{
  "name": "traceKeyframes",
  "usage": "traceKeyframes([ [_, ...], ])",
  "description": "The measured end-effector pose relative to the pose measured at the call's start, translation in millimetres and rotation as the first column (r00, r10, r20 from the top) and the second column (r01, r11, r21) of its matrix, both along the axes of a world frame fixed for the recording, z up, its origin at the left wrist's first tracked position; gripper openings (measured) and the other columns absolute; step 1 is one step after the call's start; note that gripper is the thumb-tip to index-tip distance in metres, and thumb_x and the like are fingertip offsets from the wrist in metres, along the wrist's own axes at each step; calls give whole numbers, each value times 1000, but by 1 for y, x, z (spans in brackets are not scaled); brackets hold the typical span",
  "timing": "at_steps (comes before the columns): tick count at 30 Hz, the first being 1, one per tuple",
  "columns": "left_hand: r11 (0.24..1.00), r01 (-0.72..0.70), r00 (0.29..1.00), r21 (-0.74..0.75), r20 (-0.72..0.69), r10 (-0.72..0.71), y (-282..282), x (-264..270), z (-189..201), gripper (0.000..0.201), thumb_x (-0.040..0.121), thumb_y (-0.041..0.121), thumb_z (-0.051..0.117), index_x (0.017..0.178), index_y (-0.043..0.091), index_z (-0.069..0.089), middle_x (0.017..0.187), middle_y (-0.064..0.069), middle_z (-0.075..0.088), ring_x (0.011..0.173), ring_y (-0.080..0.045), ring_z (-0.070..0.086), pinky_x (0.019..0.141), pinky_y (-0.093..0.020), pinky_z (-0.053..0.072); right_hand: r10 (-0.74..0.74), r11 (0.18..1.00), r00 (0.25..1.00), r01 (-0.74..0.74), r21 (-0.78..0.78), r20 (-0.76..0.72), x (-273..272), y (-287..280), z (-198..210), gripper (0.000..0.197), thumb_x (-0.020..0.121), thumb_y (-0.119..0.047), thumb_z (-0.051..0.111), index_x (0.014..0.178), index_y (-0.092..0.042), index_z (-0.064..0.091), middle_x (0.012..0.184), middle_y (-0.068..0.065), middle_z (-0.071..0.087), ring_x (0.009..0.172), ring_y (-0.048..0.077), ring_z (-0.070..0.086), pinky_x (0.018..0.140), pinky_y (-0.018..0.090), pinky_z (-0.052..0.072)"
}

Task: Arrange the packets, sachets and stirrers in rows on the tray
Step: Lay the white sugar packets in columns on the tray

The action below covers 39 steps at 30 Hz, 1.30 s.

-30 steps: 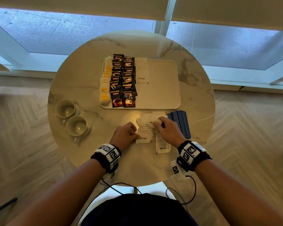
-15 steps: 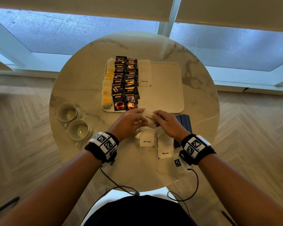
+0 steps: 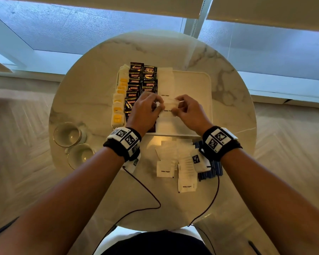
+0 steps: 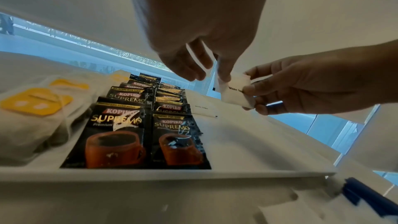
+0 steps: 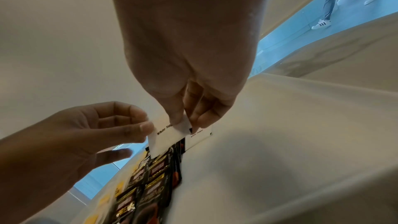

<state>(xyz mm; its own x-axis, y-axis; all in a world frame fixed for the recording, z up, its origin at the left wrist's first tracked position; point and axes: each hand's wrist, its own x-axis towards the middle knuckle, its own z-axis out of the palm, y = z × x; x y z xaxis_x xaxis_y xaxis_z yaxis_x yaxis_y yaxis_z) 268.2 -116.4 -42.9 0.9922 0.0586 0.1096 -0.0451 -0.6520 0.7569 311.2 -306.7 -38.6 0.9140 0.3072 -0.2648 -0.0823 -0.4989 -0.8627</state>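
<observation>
A white tray (image 3: 193, 85) holds a column of tea bags (image 3: 118, 107) with yellow tags, two columns of black coffee packets (image 3: 143, 78) and a column of white sugar sachets (image 3: 166, 81). Above the tray's sugar column, my left hand (image 3: 159, 105) and right hand (image 3: 177, 107) pinch the opposite ends of a white sugar sachet (image 4: 234, 91). The right wrist view shows the same sachet (image 5: 168, 135) tilted above the packets. I cannot tell whether more than one sachet is held. Loose sugar sachets (image 3: 173, 162) lie on the table, and blue stirrers (image 3: 210, 170) lie partly under my right wrist.
Two glass cups (image 3: 66, 134) (image 3: 80, 155) stand at the left of the round marble table (image 3: 232, 100). The tray's right half (image 3: 197, 80) is bare. Wrist cables trail over the table's near edge. Windows lie beyond the far side.
Both hands left the sachet pile at the table's front and moved forward over the tray, carrying the sugar sachet between them.
</observation>
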Motion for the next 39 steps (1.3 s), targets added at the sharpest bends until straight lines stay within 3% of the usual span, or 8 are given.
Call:
traceKeyframes([
  [7, 939, 80, 995, 335, -76, -58, 1, 22, -21, 24, 86, 33, 71, 108, 25, 67, 116, 4, 59, 110, -21, 55, 94, -44, 46, 20, 993, 999, -16, -119, 33, 44, 11, -24, 34, 88, -13, 72, 117, -15, 54, 85, 3, 70, 77, 12, 65, 69, 15, 47],
  [10, 901, 136, 982, 412, -176, -67, -2, 27, -29, 31, 84, 34, 71, 114, 27, 67, 120, 4, 59, 114, -24, 51, 93, -43, 42, 81, 976, 996, -69, -205, 47, 52, 15, -34, 36, 86, -17, 76, 115, -14, 56, 89, 1, 66, 79, 14, 62, 71, 18, 49],
  [14, 879, 139, 980, 456, -192, -55, -6, 32, -35, 30, 86, 28, 67, 116, 28, 67, 120, 5, 59, 113, -24, 50, 91, -41, 40, 20, 969, 986, 22, -247, 165, 58, 18, -47, 44, 79, -20, 81, 115, -13, 59, 98, 3, 62, 81, 15, 61, 74, 21, 51],
  [16, 880, 118, 985, 459, -167, -46, -6, 35, -37, 26, 88, 24, 66, 115, 27, 68, 118, 4, 60, 109, -24, 51, 88, -41, 41, 1, 974, 982, 42, -224, 189, 59, 19, -51, 39, 80, -18, 79, 114, -13, 62, 99, 1, 63, 79, 11, 62, 74, 17, 52],
  [23, 875, 119, 987, 469, -150, -53, -5, 39, -40, 25, 91, 23, 62, 114, 24, 69, 116, 3, 61, 106, -25, 52, 86, -42, 41, 33, 976, 978, 12, -217, 205, 59, 22, -54, 27, 81, -10, 74, 107, -11, 72, 102, 3, 70, 86, 15, 66, 85, 31, 58],
  [28, 888, 159, 983, 432, -157, -100, -4, 30, -33, 26, 91, 27, 62, 117, 24, 67, 118, 2, 60, 110, -24, 52, 89, -43, 42, 21, 977, 978, 24, -214, 206, 56, 15, -44, 18, 86, -15, 71, 104, -14, 71, 101, 2, 69, 85, 12, 64, 78, 17, 53],
  [31, 904, 191, 978, 383, -150, -144, -3, 9, -27, 26, 91, 30, 63, 117, 25, 65, 120, 3, 61, 113, -22, 52, 91, -39, 38, 9, 981, 981, 29, -190, 195, 42, 8, -33, 12, 89, -14, 70, 101, -15, 71, 98, 0, 70, 84, 9, 64, 72, 5, 45],
  [39, 950, 256, 963, 180, -132, -235, 3, -95, -25, 16, 96, 28, 59, 108, 19, 64, 102, 5, 62, 86, -7, 54, 75, -28, 50, 33, 997, 996, -27, -75, 81, -41, -8, -15, 11, 92, -11, 67, 101, -18, 72, 93, -10, 70, 84, 0, 64, 76, 10, 50],
])
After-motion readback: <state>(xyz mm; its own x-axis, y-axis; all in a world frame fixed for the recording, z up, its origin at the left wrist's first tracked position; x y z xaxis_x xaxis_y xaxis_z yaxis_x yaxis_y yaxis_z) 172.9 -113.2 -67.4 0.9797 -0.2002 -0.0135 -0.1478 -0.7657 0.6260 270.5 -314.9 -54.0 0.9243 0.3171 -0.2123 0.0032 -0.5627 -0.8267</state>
